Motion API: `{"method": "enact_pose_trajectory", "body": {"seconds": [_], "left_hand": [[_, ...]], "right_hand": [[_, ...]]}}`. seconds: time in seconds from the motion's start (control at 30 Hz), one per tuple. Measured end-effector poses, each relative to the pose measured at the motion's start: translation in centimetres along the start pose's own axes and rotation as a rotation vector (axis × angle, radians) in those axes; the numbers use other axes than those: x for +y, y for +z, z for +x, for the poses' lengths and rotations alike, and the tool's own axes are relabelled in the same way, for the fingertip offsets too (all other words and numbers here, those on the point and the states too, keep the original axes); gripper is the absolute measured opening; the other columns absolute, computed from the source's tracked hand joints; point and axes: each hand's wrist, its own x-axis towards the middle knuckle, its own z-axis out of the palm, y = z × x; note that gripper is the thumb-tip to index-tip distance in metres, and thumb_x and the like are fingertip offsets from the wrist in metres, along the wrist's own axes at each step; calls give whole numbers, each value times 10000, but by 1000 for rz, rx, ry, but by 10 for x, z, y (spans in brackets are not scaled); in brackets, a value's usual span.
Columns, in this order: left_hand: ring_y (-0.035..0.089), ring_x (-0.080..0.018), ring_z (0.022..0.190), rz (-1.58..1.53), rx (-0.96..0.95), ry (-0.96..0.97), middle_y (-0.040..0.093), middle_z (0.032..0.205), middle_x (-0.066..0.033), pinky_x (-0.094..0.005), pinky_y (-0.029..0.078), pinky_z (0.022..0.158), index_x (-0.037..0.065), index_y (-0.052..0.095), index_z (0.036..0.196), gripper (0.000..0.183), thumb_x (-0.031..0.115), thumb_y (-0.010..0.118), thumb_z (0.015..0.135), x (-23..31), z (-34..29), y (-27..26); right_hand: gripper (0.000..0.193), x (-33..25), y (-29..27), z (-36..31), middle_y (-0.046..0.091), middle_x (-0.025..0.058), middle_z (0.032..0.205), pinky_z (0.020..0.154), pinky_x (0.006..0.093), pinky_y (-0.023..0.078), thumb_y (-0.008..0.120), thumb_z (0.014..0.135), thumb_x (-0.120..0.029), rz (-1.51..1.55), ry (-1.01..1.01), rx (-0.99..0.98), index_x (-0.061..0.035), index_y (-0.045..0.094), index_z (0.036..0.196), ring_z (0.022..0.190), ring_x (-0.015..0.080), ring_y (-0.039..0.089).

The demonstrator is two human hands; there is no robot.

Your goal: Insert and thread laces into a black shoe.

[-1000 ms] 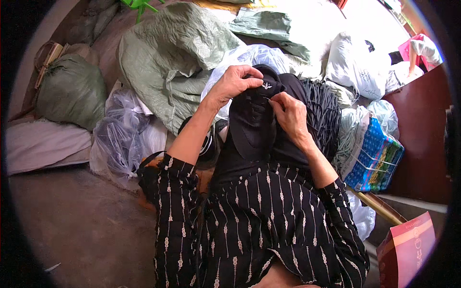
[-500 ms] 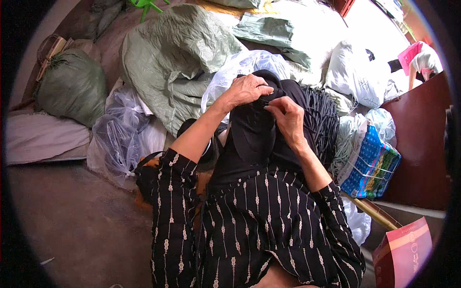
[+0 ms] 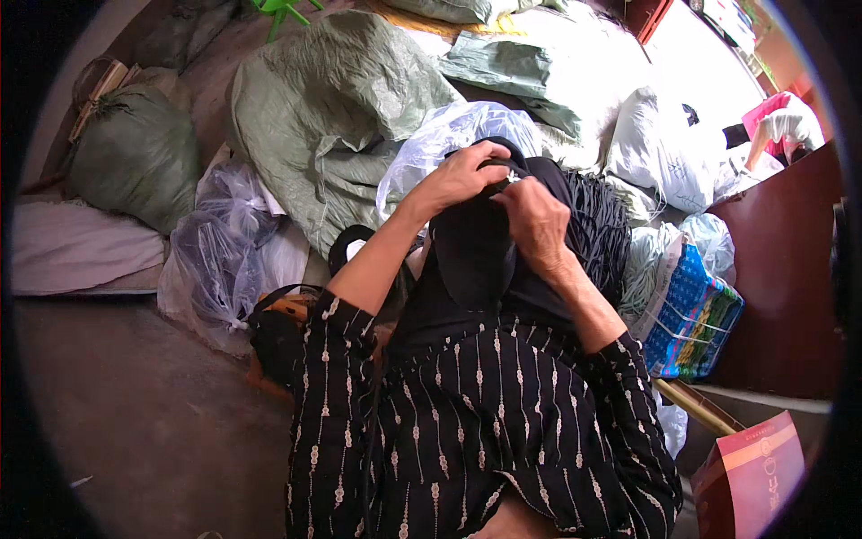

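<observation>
A black fabric piece (image 3: 469,256) with a rounded end lies across my lap; whether it is a hat brim or something else, I cannot tell. At its far part, my left hand (image 3: 471,172) is closed, its fingers curled over the gathered fabric. Close beside it, my right hand (image 3: 537,220) pinches at the same spot with thumb and bent fingers. A tiny pale speck shows between the two hands. What the right fingertips hold exactly is hidden. Next to my right hand, a bundle of black cords (image 3: 597,234) hangs by my leg.
Ahead lies a large green woven sack (image 3: 332,90). Clear plastic bags (image 3: 220,238) and a full green sack (image 3: 135,153) are at left. At right are pale cords (image 3: 651,269), a blue patterned bag (image 3: 687,314), a bamboo pole (image 3: 700,404) and a red paper bag (image 3: 754,476).
My right hand has turned so that more of its back shows, and its fingers have come up closer to my left hand. The left hand still grips the black fabric.
</observation>
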Motion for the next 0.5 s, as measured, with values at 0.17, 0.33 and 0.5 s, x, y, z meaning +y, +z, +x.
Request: {"method": "enact_pose_trajectory", "body": {"seconds": [0.17, 0.33, 0.5], "left_hand": [[564, -279, 980, 293, 71, 306, 555, 938, -128, -355, 435, 869, 76, 533, 1208, 464, 215, 668, 787, -6, -36, 5], [553, -177, 1059, 81, 268, 194, 594, 1153, -93, -314, 445, 893, 41, 656, 974, 145, 119, 551, 911, -20, -36, 23], [614, -130, 844, -795, 558, -227, 660, 971, -62, -245, 486, 722, 38, 632, 968, 318, 314, 474, 960, -44, -64, -33]], "right_hand": [[134, -33, -56, 58, 636, 57, 708, 573, 244, 497, 581, 888, -120, 1172, 631, -129, 2, 579, 833, 639, 113, 619], [118, -146, -59, 44, 624, 58, 693, 545, 271, 484, 588, 875, -121, 1820, 117, -854, -10, 559, 851, 624, 146, 625], [105, -71, -34, 12, 621, 134, 795, 655, 329, 502, 600, 835, -79, 920, 3, -505, -29, 628, 923, 729, 264, 630]]}}
